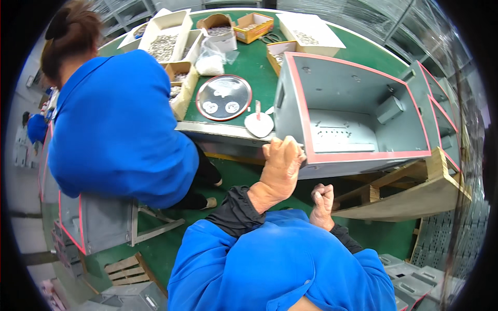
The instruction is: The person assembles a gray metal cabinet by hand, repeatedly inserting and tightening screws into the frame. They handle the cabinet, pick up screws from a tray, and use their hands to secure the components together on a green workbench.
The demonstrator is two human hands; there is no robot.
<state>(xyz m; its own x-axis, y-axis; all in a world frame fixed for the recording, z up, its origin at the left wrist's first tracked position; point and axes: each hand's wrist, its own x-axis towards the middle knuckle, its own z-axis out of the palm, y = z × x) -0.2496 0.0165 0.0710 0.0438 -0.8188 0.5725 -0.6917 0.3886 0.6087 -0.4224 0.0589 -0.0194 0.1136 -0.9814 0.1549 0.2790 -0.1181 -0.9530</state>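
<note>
My left hand [280, 168] is curled closed beside the lower left corner of a grey metal box [289, 116]. Whether it touches the box or grips a small part there, I cannot make out. The box has a pink-red strip around its opening, which faces me, and lies at the table's front edge. Lower down, close to my body, my right hand [323, 207] is closed with its fingers bent in. Anything inside those fingers is hidden. Left of the box sit a small white dish [259, 126] and a round dark disc with a red rim [224, 98].
A co-worker in blue [119, 135] stands close on my left. Boxes of small parts [166, 46] line the green table [259, 57]. A wooden pallet [410, 194] is at lower right, with more grey boxes [441, 111] behind. Another grey box [106, 223] stands at left.
</note>
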